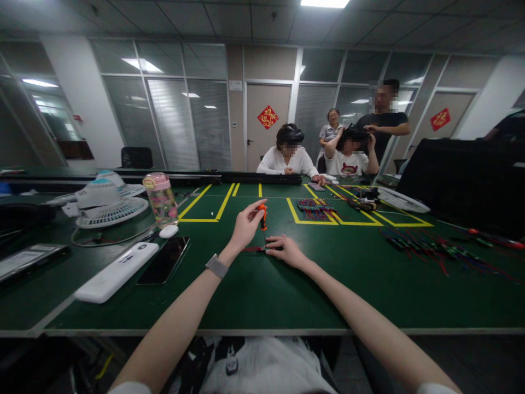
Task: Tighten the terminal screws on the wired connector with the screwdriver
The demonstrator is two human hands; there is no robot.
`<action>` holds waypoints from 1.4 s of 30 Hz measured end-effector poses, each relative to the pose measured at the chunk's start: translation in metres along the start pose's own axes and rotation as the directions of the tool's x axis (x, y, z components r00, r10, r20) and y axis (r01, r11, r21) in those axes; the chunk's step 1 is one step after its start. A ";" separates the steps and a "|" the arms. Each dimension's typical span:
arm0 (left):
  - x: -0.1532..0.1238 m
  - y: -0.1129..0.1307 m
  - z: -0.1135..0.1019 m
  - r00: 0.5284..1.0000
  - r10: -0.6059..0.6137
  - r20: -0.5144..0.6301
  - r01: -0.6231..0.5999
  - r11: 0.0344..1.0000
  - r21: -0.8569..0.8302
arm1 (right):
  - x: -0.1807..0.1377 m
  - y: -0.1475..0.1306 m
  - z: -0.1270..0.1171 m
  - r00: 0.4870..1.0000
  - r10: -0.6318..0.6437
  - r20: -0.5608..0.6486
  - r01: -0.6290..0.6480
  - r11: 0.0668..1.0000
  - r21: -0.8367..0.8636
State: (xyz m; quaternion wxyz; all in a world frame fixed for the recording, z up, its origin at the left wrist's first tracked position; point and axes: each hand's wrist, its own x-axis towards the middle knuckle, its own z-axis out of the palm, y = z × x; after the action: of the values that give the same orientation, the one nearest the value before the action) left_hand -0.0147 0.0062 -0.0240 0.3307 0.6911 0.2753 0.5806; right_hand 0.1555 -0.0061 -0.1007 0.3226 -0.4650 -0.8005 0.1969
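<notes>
My left hand [245,224] pinches the top of a small orange-handled screwdriver [263,215], which stands upright with its tip down on the green table [254,295]. A watch sits on that wrist. My right hand [287,249] lies on the table just right of the tool's tip, its fingers pressed on a small dark part with red wires [256,249] running left from it.
On the left lie a black phone [164,260], a white power bank [117,272], a pink-lidded bottle [161,200] and white desk fans [107,203]. Bundles of coloured wires [315,208] sit inside yellow floor-tape boxes and at the right [435,249]. Several people are at the far side.
</notes>
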 end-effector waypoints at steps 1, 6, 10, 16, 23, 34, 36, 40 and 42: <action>0.000 0.000 0.000 1.000 0.000 0.000 0.000 1.000 0.001 | 0.000 0.000 0.000 1.000 -0.001 0.001 0.001 1.000 -0.001; 0.000 0.001 -0.001 1.000 0.003 0.005 -0.003 1.000 0.003 | 0.000 0.001 0.000 1.000 -0.002 0.006 0.002 1.000 -0.001; -0.001 0.002 0.000 1.000 0.002 0.005 -0.002 1.000 0.000 | 0.000 0.001 0.000 1.000 0.001 0.006 -0.001 1.000 0.003; 0.000 0.002 0.000 1.000 0.002 0.003 -0.002 1.000 0.000 | 0.000 0.001 0.000 1.000 -0.001 0.001 0.001 1.000 0.003; -0.001 0.003 0.000 1.000 -0.004 0.006 0.004 1.000 0.001 | 0.000 -0.002 -0.001 1.000 0.005 0.005 -0.005 1.000 0.002; -0.001 0.001 0.000 1.000 0.002 0.000 -0.002 1.000 -0.007 | 0.000 -0.001 -0.001 1.000 0.009 0.004 -0.009 1.000 0.013; -0.001 0.001 0.000 1.000 0.001 0.000 -0.001 1.000 -0.015 | 0.000 -0.001 -0.001 1.000 0.008 0.004 -0.008 1.000 0.014; -0.001 -0.001 0.000 1.000 0.011 0.002 -0.011 1.000 -0.007 | 0.000 -0.002 -0.002 1.000 0.013 0.015 -0.013 1.000 0.003; -0.001 -0.001 0.000 1.000 0.025 -0.003 -0.025 1.000 0.017 | 0.000 -0.002 -0.002 1.000 0.010 0.012 -0.010 1.000 0.004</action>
State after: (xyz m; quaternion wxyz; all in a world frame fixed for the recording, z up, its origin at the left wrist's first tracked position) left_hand -0.0150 0.0059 -0.0256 0.3172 0.6962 0.2720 0.5836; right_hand 0.1554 -0.0073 -0.0980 0.3179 -0.4673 -0.7997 0.2029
